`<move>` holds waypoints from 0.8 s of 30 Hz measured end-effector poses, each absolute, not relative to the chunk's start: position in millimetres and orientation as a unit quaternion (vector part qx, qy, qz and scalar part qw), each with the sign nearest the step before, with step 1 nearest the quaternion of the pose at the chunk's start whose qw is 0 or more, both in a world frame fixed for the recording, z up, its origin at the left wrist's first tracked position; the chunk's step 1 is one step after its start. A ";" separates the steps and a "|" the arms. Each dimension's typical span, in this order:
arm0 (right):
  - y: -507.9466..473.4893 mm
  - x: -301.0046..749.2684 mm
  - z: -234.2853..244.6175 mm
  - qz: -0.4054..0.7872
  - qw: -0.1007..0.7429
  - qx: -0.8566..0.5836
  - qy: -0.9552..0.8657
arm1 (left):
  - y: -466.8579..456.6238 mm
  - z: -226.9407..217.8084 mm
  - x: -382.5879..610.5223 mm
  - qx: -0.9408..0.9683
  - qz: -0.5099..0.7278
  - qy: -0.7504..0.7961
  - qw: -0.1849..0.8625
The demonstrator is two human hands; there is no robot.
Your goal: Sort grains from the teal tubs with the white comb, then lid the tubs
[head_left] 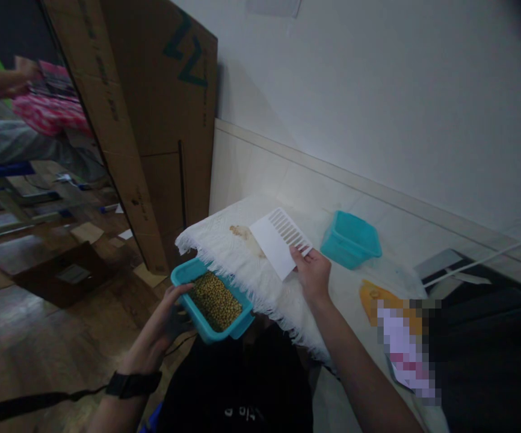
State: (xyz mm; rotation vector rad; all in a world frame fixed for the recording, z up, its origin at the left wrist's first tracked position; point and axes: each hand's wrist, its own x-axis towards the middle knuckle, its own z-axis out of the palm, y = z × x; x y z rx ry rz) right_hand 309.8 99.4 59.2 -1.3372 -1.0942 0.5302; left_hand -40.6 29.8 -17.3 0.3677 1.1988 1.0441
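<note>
My left hand grips the near-left side of a teal plastic container, thumb over its rim. Soybeans lie inside it, and it is held just off the front edge of the table, beside the fringed white cloth. In my right hand is a white slotted card, pinched at its right side and held over the cloth. A small scatter of beans lies on the cloth left of the card. Another teal container stands to the right, with no contents visible.
A tall cardboard box stands at the left end of the table. An orange packet and dark equipment lie on the right. White wall backs the table. Beyond the box, another person's hand holds pink fabric.
</note>
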 end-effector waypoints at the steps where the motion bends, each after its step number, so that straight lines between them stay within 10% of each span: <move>1: 104.7 312.7 61.3 0.224 0.625 -0.580 -0.472 | 28.1 -17.1 -38.0 0.161 0.468 0.540 0.681; 24: 135.2 305.5 62.1 0.035 0.496 -0.655 -0.568 | 15.6 -14.2 -23.5 0.149 0.455 0.536 0.695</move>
